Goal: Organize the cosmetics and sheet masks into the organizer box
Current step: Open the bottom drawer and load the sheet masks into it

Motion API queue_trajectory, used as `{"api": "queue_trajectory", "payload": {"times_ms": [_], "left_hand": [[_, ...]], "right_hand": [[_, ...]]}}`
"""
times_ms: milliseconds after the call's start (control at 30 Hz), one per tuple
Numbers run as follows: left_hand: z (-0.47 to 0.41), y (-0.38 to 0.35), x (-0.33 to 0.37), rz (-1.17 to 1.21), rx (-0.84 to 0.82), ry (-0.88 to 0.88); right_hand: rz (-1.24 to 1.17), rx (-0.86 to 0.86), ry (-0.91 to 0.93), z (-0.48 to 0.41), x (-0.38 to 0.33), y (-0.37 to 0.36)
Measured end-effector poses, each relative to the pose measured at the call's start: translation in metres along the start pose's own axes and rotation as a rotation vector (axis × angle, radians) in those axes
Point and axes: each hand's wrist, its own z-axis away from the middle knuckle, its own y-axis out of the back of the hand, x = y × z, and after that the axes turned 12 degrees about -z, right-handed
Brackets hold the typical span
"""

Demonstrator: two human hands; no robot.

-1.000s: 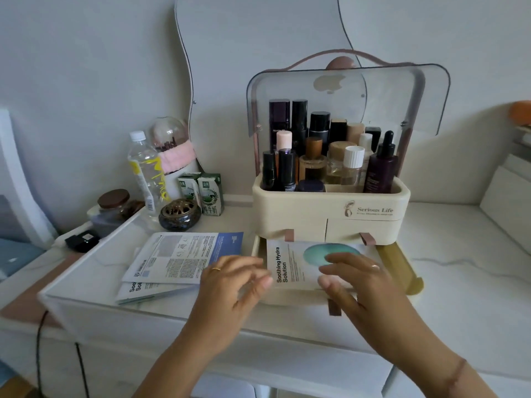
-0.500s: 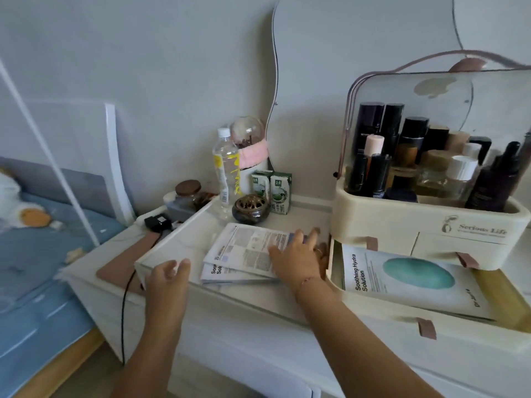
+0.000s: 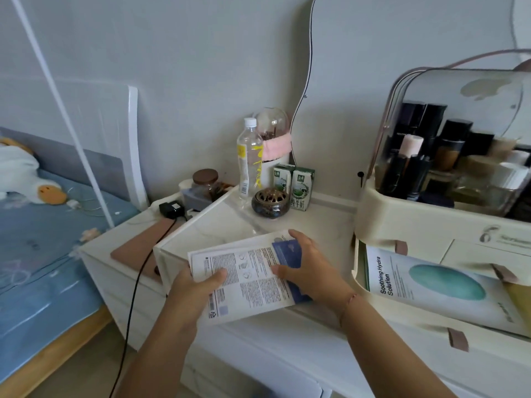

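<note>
A stack of white and blue sheet masks [image 3: 247, 278] is lifted off the white dresser top, back side up. My left hand [image 3: 192, 288] grips its left edge with the thumb on top. My right hand [image 3: 310, 268] holds its right end, fingers curled over the blue part. To the right stands the cream organizer box [image 3: 402, 222], its clear lid raised over several dark bottles [image 3: 425, 156]. Its lower drawer [image 3: 431, 320] is pulled out with a "Soothing Hydra Solution" sheet mask [image 3: 439, 285] lying in it.
Against the wall stand a water bottle [image 3: 249, 159], two small green milk cartons [image 3: 293, 186], a dark round incense burner [image 3: 270, 203] and a brown-lidded jar [image 3: 205, 182]. A black cable [image 3: 135, 288] hangs over the dresser edge. A bed with blue bedding [image 3: 43, 245] lies to the left.
Both hands left the mask in the drawer and moved left to the stack on the dresser. They now hold that stack, lifted and tilted. The camera has turned left.
</note>
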Motion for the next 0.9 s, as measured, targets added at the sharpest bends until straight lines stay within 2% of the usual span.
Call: {"api": "queue_trajectory", "payload": {"times_ms": [133, 200, 367, 533, 700, 800, 900], "left_hand": [[0.005, 0.003, 0.013, -0.039, 0.044, -0.174], [0.002, 0.003, 0.026, -0.067, 0.059, -0.259], [-0.018, -0.005, 0.046, -0.043, 0.023, -0.381], [-0.034, -0.020, 0.022, -0.050, -0.074, -0.324], [-0.027, -0.021, 0.020, -0.070, -0.014, -0.296], [-0.007, -0.013, 0.038, -0.076, 0.055, -0.346], [0.022, -0.011, 0.060, -0.078, 0.004, -0.425]], "right_hand": [[-0.554, -0.029, -0.097, -0.001, -0.015, 0.016], [-0.664, -0.024, -0.070, -0.001, -0.023, 0.026], [-0.645, 0.126, 0.093, 0.002, -0.034, 0.045], [-0.620, 0.199, -0.059, 0.009, -0.026, 0.036], [-0.488, 0.265, -0.112, 0.012, -0.037, 0.023], [-0.336, 0.340, -0.014, 0.034, -0.046, 0.026], [-0.275, 0.413, 0.157, 0.071, -0.051, 0.047]]}}
